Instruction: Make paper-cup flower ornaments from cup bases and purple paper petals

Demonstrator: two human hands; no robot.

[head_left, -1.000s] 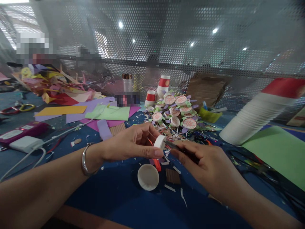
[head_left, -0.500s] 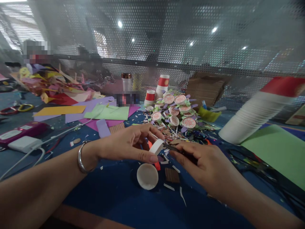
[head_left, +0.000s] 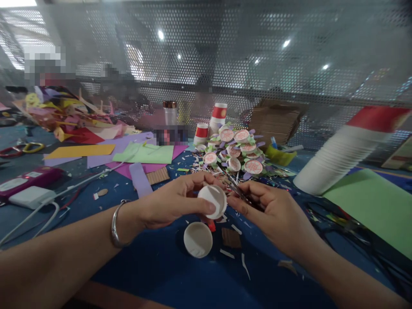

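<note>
Between thumb and fingers, my left hand (head_left: pixel 180 199) grips a small white round cup piece (head_left: pixel 216 201), its hollow side partly turned toward me. My right hand (head_left: pixel 268 210) is closed on a dark slim tool (head_left: pixel 243 195), whose tip points up and left, just right of the cup piece; its exact kind is unclear. Below my left hand, a second white round piece (head_left: pixel 198 240) lies on the blue table (head_left: pixel 161 274). A brown corrugated cardboard square (head_left: pixel 231 237) and thin white paper strips (head_left: pixel 227 253) lie to its right.
Behind my hands is a pile of decorated discs (head_left: pixel 234 151) among paper scraps. A tall leaning stack of paper cups (head_left: pixel 337 150) stands at right, beside green paper (head_left: pixel 373 201). Coloured sheets (head_left: pixel 148 153), a white cable and a purple device (head_left: pixel 30 180) lie left.
My left hand has turned the white cup piece so that its round face shows more. The dark tool in my right hand now points more steeply upward.
</note>
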